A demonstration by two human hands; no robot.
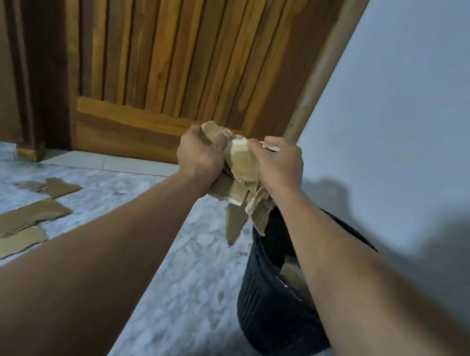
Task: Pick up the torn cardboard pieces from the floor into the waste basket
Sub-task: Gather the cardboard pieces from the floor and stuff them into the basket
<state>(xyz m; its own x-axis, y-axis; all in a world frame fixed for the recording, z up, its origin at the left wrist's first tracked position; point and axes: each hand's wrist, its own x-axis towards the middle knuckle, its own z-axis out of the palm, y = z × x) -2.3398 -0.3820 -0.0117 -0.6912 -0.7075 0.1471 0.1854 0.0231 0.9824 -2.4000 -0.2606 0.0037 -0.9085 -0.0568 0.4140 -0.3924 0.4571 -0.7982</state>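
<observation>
Both hands are up, and between them one crumpled bundle of torn cardboard (240, 175), held in the air in front of the foot of the door. The left hand (200, 157) has its fingers curled tightly into the bundle's left side. The right hand (278, 166) grips the right side the same way, knuckles up and fingers closed on the board. A whitish patch shows at the top of the bundle, too blurred to tell whether it carries any writing.

The bundle's ragged lower ends hang just over the far left rim of the waste basket (268, 311), and one long shard dangles just outside that rim. There is one basket, black with mesh walls, standing on the floor (180, 291) close to the wall at the right. Inside it I can see at least one brown scrap (292, 273), partly hidden by the right forearm.

Out to the left, loose pieces (30, 215) lie flat on the marbled floor, well apart from the basket. I count six, though some overlap and one runs off the left edge.

Behind it all are one slatted wooden door (171, 46) and a plain pale wall (420, 114) to its right.
</observation>
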